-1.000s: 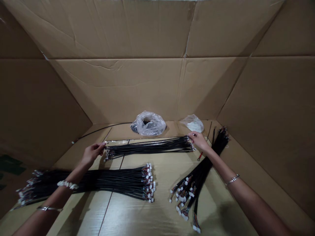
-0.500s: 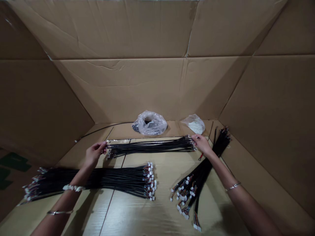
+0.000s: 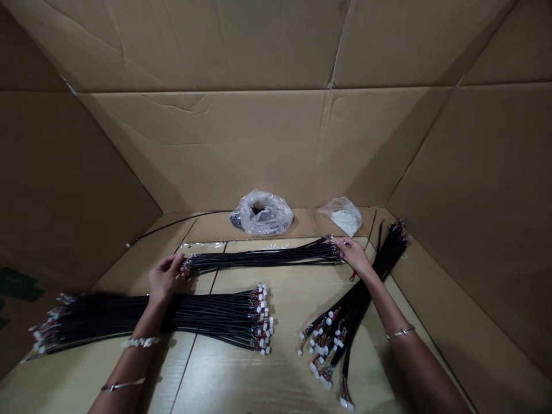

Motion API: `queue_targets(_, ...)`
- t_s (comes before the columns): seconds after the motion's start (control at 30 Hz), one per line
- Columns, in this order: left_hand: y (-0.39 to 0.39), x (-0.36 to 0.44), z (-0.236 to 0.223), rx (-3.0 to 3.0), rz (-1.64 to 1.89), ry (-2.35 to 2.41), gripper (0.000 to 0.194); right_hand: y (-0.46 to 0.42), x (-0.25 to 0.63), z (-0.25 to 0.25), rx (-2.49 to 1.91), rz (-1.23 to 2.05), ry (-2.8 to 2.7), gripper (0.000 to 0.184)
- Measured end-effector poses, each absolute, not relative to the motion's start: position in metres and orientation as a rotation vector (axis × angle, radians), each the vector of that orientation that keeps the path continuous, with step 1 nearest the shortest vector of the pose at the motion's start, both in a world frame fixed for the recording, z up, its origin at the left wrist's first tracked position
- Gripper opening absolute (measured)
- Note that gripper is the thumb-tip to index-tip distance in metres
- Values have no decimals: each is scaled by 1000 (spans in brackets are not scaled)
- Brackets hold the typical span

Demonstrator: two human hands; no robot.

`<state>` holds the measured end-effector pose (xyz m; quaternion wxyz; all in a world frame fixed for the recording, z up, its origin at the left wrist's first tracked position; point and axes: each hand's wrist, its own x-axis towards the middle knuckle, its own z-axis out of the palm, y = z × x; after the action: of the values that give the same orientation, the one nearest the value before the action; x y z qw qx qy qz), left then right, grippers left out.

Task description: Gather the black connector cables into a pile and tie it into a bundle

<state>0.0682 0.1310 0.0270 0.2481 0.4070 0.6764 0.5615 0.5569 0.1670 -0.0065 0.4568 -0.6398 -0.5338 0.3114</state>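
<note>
Well apart, left hand (image 3: 164, 280), right hand (image 3: 356, 257) on wire bundle (image 3: 263, 257), cardboard box (image 3: 215, 149) holding harnesses (image 3: 215, 314)

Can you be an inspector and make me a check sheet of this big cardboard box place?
surface: flattened cardboard sheet
job's things: middle bundle of black wires with white connectors; left bundle; slanted right bundle
clutter: clear plastic bag with dark contents; smaller bag with white contents
grips: left grip and right grip on opposite ends of the middle bundle
cables: thin loose black wire at back left
surroundings: cardboard walls; other people: nothing seen
</note>
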Motion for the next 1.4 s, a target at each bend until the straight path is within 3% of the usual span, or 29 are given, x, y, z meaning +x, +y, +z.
queue_targets(0.57,122,69,29,1196,1875,1809,35,154,550,4,-1412,654,-1226,56)
queue_targets(0.8,133,65,32,1233,1596,1863,36,165,557,-6,-1564,638,-1380,57)
queue_targets(1.13,154,59,37,1263,1181,1912,39,187,557,-5,-1721,509,-1597,19)
queue_targets(1.4,157,50,38,1365,1036,1903,51,177,547,16,-1878,275,-1777,19)
